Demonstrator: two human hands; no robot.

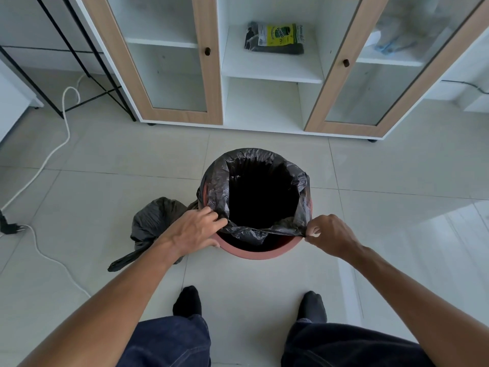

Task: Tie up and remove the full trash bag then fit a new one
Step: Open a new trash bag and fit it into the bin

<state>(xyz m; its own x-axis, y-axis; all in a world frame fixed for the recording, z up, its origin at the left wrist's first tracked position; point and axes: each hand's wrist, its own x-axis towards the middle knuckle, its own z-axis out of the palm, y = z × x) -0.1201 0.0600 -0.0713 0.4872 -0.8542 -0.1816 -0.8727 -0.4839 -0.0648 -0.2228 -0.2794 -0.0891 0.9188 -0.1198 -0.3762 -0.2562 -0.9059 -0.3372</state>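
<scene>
Pale floor tiles [105, 197] carry the terracotta bin [254, 254], placed near a white cabinet [272, 72]. The new bag [219, 186] is draped over the far rim; its near edge is pinched closed by the left hand [194, 230] and the right hand [328, 234]. That edge should be stretched outward and folded down evenly over the near rim. The tied full bag [156, 221] lies just left of the bin. Open floor is available right; a cable [66, 123] lies far left.

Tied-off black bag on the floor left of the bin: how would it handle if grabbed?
The tied bag looks floppy: its film is wrinkled and slumped. Its twisted neck trails flat on the tiles, likely the easiest grip. It bulges, so probably some weight, though contents are hidden.
</scene>
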